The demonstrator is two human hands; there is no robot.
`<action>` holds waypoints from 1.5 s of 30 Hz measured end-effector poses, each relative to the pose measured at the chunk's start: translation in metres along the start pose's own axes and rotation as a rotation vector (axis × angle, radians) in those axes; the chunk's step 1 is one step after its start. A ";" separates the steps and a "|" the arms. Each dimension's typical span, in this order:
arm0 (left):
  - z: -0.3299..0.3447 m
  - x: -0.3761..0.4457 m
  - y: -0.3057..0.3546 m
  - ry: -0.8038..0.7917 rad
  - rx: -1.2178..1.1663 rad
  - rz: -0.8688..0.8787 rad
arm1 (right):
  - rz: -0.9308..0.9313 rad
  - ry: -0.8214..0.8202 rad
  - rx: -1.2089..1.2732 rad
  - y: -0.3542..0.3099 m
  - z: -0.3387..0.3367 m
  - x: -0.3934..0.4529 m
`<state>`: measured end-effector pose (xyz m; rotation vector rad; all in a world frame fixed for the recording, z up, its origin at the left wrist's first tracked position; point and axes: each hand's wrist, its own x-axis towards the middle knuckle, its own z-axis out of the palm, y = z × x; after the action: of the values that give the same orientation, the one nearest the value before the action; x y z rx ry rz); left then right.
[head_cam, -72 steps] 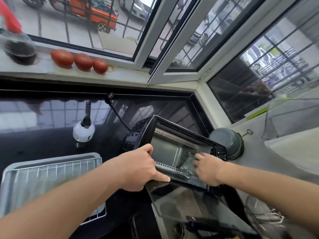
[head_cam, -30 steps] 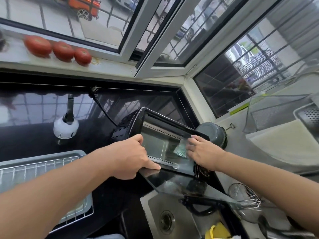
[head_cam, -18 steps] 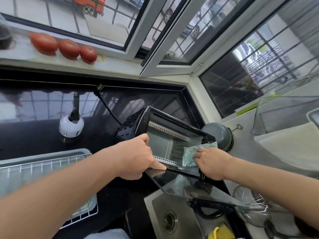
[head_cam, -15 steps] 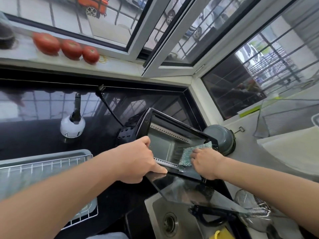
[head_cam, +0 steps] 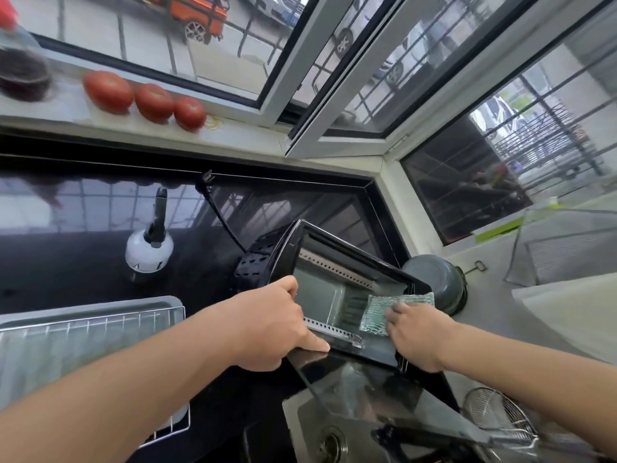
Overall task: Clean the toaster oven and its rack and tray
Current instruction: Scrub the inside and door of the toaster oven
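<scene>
With the toaster oven (head_cam: 337,289) tipped forward at the near edge of the black counter (head_cam: 83,262), its glass door (head_cam: 374,396) hangs open over the sink (head_cam: 320,439). The left hand (head_cam: 273,325) grips the left edge of the oven's front frame, thumb lying along the bottom lip, fingers curled round the side. The right hand (head_cam: 417,335) presses a green scouring pad (head_cam: 390,310) against the right side of the cavity opening, fingers bent over the pad's near edge. The rack (head_cam: 100,324) sits in the tray (head_cam: 50,349) on the counter to the left, well apart from the oven. The step in hand looks like scrubbing the inner right wall. To do it well: keep the left grip firm so the tilted body does not slide toward the sink; work the pad flat, in short strokes along the wall; stay off the perforated guard strips (head_cam: 334,334) top and bottom, since the heating rods behind them are likely fragile. No weight should go on the open door. The cord (head_cam: 220,212) lies unplugged behind the oven, so wet wiping looks safe.
</scene>
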<state>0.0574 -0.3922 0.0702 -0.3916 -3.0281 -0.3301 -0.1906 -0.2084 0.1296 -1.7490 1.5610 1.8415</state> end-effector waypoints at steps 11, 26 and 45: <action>0.005 0.001 0.001 0.005 -0.035 -0.011 | 0.061 -0.275 0.166 -0.025 -0.026 0.131; 0.000 0.002 0.001 -0.020 -0.057 -0.028 | 0.042 -0.278 0.200 -0.022 -0.033 0.095; 0.002 0.007 -0.003 -0.013 -0.044 -0.059 | -0.040 -0.275 0.241 -0.019 -0.059 0.136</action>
<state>0.0498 -0.3929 0.0684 -0.3095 -3.0538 -0.4001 -0.1812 -0.3133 0.0235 -1.3505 1.5504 1.7066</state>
